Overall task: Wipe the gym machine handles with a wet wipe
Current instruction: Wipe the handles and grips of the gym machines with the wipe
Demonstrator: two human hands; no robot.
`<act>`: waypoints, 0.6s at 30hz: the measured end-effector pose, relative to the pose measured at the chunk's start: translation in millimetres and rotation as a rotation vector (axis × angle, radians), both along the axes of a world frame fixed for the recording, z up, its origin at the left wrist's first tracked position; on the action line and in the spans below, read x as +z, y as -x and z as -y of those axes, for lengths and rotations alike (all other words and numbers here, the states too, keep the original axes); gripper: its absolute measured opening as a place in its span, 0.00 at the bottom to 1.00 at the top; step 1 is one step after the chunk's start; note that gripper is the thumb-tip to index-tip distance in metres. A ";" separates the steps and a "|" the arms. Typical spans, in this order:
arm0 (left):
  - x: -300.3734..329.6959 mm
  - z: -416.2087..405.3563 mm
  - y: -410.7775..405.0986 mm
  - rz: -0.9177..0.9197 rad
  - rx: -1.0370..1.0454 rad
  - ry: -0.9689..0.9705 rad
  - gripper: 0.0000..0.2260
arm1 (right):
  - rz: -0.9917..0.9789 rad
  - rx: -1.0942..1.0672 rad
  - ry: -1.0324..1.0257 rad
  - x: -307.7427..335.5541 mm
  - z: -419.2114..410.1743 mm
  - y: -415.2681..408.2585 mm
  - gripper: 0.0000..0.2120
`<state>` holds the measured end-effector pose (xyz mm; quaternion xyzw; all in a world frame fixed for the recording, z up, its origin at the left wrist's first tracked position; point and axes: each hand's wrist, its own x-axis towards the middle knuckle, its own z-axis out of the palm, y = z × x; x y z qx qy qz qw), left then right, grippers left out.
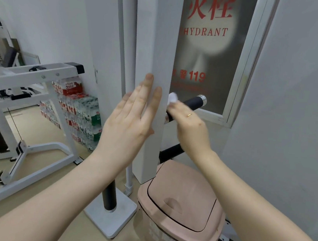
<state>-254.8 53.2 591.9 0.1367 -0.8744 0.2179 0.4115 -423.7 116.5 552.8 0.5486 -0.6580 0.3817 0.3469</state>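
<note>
Two hands: both bare, reaching forward from the near edge, one on each side of a white upright.
Left hand [133,116]: fingers straight and together, palm pressed flat against the left face of the tall white rectangular metal post [155,66]; it holds nothing.
Right hand [189,126]: fingers curled over a crumpled white wet wipe [173,97], pressing it onto the handle; a thin gold ring [189,115] sits on one finger.
Handle: a short black cylindrical machine grip with a silver end cap [195,102] juts out to the right from behind the post, tilted upward toward the far right; the wipe lies on its inner part, close to the post.
Second grip: another black bar [170,153] pokes out lower down on the right of the post, partly hidden by the right wrist.
Bin: a pink plastic trash bin with a swing lid [181,207] stands on the floor just right of the post's foot, near the viewer.
Wall behind: a framed grey fire hydrant panel with red lettering [208,47] is on the far wall, behind the handle.
Left side: a white steel gym machine frame [35,113] stands on the beige floor, with stacked shrink-wrapped packs of bottled water [78,113] against the wall beyond it.
</note>
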 end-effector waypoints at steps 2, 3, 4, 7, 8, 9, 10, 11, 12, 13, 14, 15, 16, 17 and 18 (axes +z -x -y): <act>-0.2 1.7 -2.0 0.006 0.001 -0.016 0.43 | -0.091 0.088 -0.073 -3.8 -1.1 -7.6 0.27; -0.3 2.4 -3.1 0.010 -0.002 -0.019 0.43 | -0.103 0.081 -0.069 -2.2 -1.5 -2.9 0.26; -0.1 3.2 -3.8 0.017 -0.004 -0.019 0.42 | -0.060 0.040 -0.027 -0.7 -0.4 6.7 0.24; 0.6 4.7 -1.7 0.030 0.010 -0.022 0.42 | 0.192 -0.090 0.101 1.2 0.1 21.3 0.20; 0.6 4.9 -0.5 0.028 0.010 -0.025 0.41 | 0.179 -0.070 0.086 0.8 0.7 15.3 0.22; 0.4 4.8 0.5 0.026 0.006 -0.032 0.41 | 0.112 -0.020 0.036 -2.2 1.5 7.6 0.24; 0.2 4.9 0.9 0.025 0.003 -0.039 0.42 | 0.022 0.041 -0.017 -7.6 1.6 2.2 0.26; 0.3 5.0 0.7 0.024 0.005 -0.044 0.42 | -0.062 0.077 -0.044 -11.2 1.1 1.6 0.25; 0.7 5.3 0.3 0.021 0.014 -0.044 0.42 | -0.097 0.086 -0.040 -11.3 1.4 7.1 0.24; 1.2 5.6 0.0 0.018 0.024 -0.043 0.42 | -0.075 0.064 -0.003 -10.2 3.1 16.3 0.23; 1.5 5.7 -0.1 0.016 0.028 -0.046 0.41 | 0.011 0.025 0.048 -8.4 4.5 24.7 0.22; 1.1 6.1 0.2 0.017 0.025 -0.050 0.41 | 0.138 -0.012 0.096 -6.4 5.4 29.6 0.21; 0.4 7.1 0.6 0.015 0.019 -0.051 0.40 | 0.239 -0.039 0.130 -5.5 6.4 30.0 0.21; -0.3 9.1 1.0 0.010 0.008 -0.054 0.40 | 0.284 -0.038 0.145 -5.3 8.1 26.1 0.20; -1.2 11.3 0.9 0.005 -0.013 -0.067 0.41 | 0.265 -0.018 0.131 -6.0 9.1 20.1 0.21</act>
